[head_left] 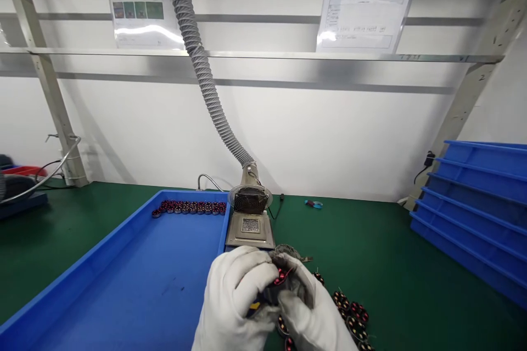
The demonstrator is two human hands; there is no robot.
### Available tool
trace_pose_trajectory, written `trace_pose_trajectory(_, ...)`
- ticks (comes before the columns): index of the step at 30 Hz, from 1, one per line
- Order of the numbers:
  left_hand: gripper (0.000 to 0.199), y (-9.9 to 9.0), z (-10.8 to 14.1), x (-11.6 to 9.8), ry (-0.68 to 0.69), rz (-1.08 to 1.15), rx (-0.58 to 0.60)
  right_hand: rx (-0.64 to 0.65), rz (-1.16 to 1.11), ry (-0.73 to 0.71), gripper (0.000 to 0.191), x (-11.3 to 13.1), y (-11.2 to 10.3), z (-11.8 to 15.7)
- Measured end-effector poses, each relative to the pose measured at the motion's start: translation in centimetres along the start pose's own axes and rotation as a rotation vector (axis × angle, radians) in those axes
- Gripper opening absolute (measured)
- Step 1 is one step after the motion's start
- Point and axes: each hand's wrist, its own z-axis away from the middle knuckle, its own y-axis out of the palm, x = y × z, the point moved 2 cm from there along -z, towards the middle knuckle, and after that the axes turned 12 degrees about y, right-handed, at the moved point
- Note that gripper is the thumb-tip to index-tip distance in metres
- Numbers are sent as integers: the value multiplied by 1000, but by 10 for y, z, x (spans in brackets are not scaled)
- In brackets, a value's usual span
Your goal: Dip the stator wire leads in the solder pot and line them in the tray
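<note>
In front of the solder pot, my left hand point(239, 299) and my right hand point(307, 307), both in white gloves, come together. Between them is a small motor stator point(281, 276) with red copper windings, partly covered by the fingers. My left fingers curl round its left side, while the soiled right fingertips pinch at its right edge. A dark piece with a yellow patch point(254, 305) shows under the left fingers; its kind is hidden. More stators point(356, 322) lie on the green table beside and below my right hand.
A blue tray point(123, 236) on the left carries rows of stators point(193, 207) along its far end. The solder pot point(250, 227) stands beneath a grey exhaust hose point(201, 71). Cutters point(313, 204) lie behind, and stacked blue trays point(473, 219) stand right.
</note>
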Motion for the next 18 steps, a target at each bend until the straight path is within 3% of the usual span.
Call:
trace_pose_trajectory(2, 16, -2, -3, 1, -41, 21, 12, 13, -38, 30, 32, -7, 5, -2)
trace_pose_trajectory(7, 18, -5, -8, 6, -164, 390, 52, 86, -113, 129, 24, -13, 4, -3)
trace_pose_trajectory(11, 34, -11, -9, 14, -326, 515, -79, 214, -165, 234, 29, -19, -4, 1)
trace_pose_trajectory(14, 22, -14, -7, 17, -492, 573, -145, 236, -159, 274, 28, -24, -15, 0)
trace_pose_trajectory(18, 45, -13, -5, 11, -360, 573, 21, 231, -162, 292, 17, -31, -28, -20)
